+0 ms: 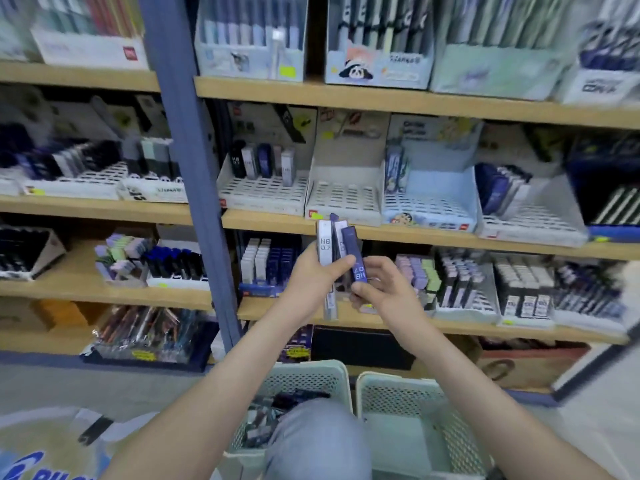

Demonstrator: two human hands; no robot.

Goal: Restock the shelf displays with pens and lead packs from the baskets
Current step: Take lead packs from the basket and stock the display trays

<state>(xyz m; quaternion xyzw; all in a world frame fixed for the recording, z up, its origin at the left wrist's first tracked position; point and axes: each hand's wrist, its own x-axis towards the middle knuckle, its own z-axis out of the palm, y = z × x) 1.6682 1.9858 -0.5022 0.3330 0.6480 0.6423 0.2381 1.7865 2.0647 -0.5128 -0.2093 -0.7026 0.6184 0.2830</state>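
Observation:
My left hand (313, 280) grips a small bunch of slim lead packs (325, 245), white and grey ones marked HB 0.7, held upright in front of the shelves. My right hand (384, 287) pinches a dark blue lead pack (355, 251) beside that bunch, touching it. Straight above stands a white slotted display tray (263, 194) with a few lead packs at its back. A second white slotted tray (341, 200) next to it holds none. Below my arms sit two pale green baskets, the left basket (304, 379) holding dark packs, the right basket (398, 393) showing its bare floor.
Wooden shelves (415, 98) carry several pen and lead displays on each level. A blue steel upright (194, 168) divides the shelving on the left. My knee (318, 441) covers part of the left basket. A plastic bag (45, 445) lies on the floor at lower left.

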